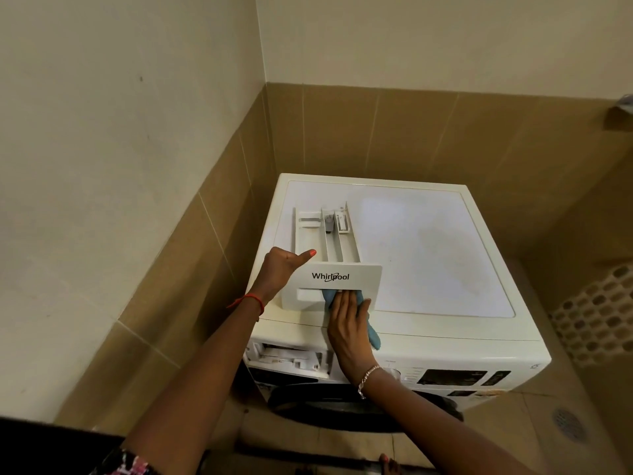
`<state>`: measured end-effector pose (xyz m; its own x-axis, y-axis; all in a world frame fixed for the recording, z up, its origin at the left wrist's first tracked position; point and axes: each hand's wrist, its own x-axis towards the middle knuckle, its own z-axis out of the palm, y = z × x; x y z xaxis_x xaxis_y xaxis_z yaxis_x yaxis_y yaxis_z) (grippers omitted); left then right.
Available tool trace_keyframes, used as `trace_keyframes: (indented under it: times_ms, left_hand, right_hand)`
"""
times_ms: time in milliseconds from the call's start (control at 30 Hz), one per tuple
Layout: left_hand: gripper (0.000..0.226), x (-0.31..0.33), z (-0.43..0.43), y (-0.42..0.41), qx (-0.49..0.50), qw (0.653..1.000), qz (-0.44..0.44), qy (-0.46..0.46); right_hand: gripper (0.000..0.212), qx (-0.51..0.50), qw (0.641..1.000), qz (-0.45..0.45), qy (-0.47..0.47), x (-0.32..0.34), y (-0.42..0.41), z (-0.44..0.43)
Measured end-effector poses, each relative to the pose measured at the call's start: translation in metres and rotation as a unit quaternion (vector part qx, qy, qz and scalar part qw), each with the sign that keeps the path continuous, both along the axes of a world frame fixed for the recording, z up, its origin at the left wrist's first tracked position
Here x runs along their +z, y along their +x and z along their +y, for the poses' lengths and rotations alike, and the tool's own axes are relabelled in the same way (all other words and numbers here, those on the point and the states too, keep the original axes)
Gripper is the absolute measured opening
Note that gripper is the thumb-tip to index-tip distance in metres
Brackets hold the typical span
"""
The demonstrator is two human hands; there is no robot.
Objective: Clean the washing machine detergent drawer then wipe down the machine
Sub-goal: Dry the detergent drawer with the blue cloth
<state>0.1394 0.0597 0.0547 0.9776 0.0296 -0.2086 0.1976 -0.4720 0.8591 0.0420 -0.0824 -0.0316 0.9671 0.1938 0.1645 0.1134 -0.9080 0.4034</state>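
Observation:
The white detergent drawer (pixel 330 241) lies pulled out on top of the white washing machine (pixel 431 255), its Whirlpool front panel facing me. My left hand (pixel 282 272) grips the drawer's left front corner, thumb resting on its upper edge. My right hand (pixel 349 323) presses a light blue cloth (pixel 371 332) into the handle recess of the front panel. The cloth's tail hangs down past the machine's front edge. Below, the empty drawer slot (pixel 291 358) gapes in the machine's front at the left.
The machine stands in a corner with tan tiled walls close on the left and behind. A white perforated basket (pixel 596 320) stands at the right. A floor drain (pixel 568 423) shows lower right. The control panel (pixel 455 377) and dark door sit below my right arm.

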Motion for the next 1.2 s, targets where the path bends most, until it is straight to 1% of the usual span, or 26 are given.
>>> trace_keyframes:
  times_ms: [133, 233, 300, 400, 467, 500, 533, 567, 600, 633, 700, 767, 800, 867, 900, 967, 1000, 1033, 1067, 1133, 1200]
  left_hand:
    - [0.052, 0.0, -0.001, -0.003, 0.005, 1.0, -0.011, -0.012]
    - [0.048, -0.001, 0.001, -0.003, -0.002, 1.0, -0.012, -0.017]
    - [0.049, 0.001, 0.001, -0.004, -0.005, 1.0, -0.013, -0.021]
    - [0.055, 0.004, -0.001, -0.006, -0.002, 1.0, -0.015, -0.016]
    - [0.058, 0.005, -0.001, -0.007, -0.006, 1.0, -0.021, -0.015]
    - [0.059, 0.005, -0.001, -0.008, -0.009, 0.999, -0.027, -0.016]
    - [0.059, 0.004, -0.001, -0.008, -0.009, 0.999, -0.032, -0.019]
    - [0.059, 0.004, -0.001, -0.008, -0.007, 0.999, -0.038, -0.023]
    - [0.056, 0.003, -0.001, -0.01, -0.004, 0.999, -0.043, -0.03]
    - [0.052, 0.002, -0.002, -0.011, 0.001, 0.998, -0.051, -0.04]
    - [0.037, 0.002, -0.005, -0.015, 0.007, 0.996, -0.07, -0.057]
    - [0.026, -0.001, -0.006, -0.016, 0.023, 0.995, -0.09, -0.047]
    - [0.027, -0.003, -0.006, -0.015, 0.037, 0.994, -0.096, -0.031]
    - [0.033, -0.002, -0.006, -0.015, 0.048, 0.992, -0.116, 0.018]
    - [0.037, 0.0, -0.008, -0.015, 0.038, 0.989, -0.136, 0.045]
    - [0.043, 0.009, -0.014, -0.019, -0.005, 0.98, -0.188, 0.066]
    - [0.044, 0.017, -0.018, -0.022, -0.032, 0.977, -0.203, 0.055]
    - [0.043, 0.026, -0.023, -0.025, -0.06, 0.978, -0.198, 0.03]
    - [0.041, 0.035, -0.028, -0.029, -0.089, 0.982, -0.168, -0.008]
    - [0.038, 0.055, -0.038, -0.035, -0.141, 0.981, -0.047, -0.125]
    - [0.041, 0.071, -0.043, -0.037, -0.177, 0.955, 0.083, -0.222]
  right_hand:
    - [0.073, 0.09, 0.993, 0.003, 0.081, 0.005, 0.002, -0.016]
    - [0.078, 0.168, 0.979, -0.012, 0.111, 0.004, 0.001, -0.04]
    - [0.081, 0.204, 0.972, 0.012, 0.112, 0.008, -0.001, -0.054]
    - [0.077, 0.222, 0.966, 0.059, 0.117, 0.016, -0.008, -0.075]
    - [0.074, 0.199, 0.967, 0.084, 0.138, 0.017, -0.014, -0.088]
    - [0.072, 0.173, 0.964, 0.098, 0.176, 0.019, -0.016, -0.092]
    - [0.067, 0.141, 0.955, 0.108, 0.238, 0.019, -0.018, -0.095]
    - [0.057, 0.096, 0.934, 0.116, 0.323, 0.023, -0.019, -0.096]
    - [0.047, 0.035, 0.902, 0.128, 0.412, 0.028, -0.018, -0.098]
    - [0.038, -0.024, 0.854, 0.139, 0.502, 0.036, -0.015, -0.099]
    - [0.032, -0.103, 0.737, 0.167, 0.647, 0.06, -0.007, -0.102]
    - [0.033, -0.178, 0.61, 0.179, 0.751, 0.081, 0.001, -0.111]
    - [0.032, -0.212, 0.541, 0.192, 0.79, 0.09, 0.002, -0.115]
    - [0.025, -0.249, 0.423, 0.226, 0.842, 0.105, 0.001, -0.12]
    - [0.021, -0.249, 0.386, 0.238, 0.856, 0.11, 0.0, -0.121]
    - [0.012, -0.228, 0.336, 0.262, 0.875, 0.122, -0.002, -0.12]
    - [0.018, -0.204, 0.313, 0.291, 0.881, 0.128, -0.002, -0.117]
    - [0.031, -0.178, 0.304, 0.323, 0.878, 0.133, -0.003, -0.114]
    - [0.041, -0.148, 0.301, 0.353, 0.873, 0.138, -0.002, -0.11]
    - [0.047, -0.102, 0.307, 0.371, 0.87, 0.144, 0.002, -0.103]
    - [0.047, -0.064, 0.317, 0.373, 0.869, 0.15, 0.005, -0.094]
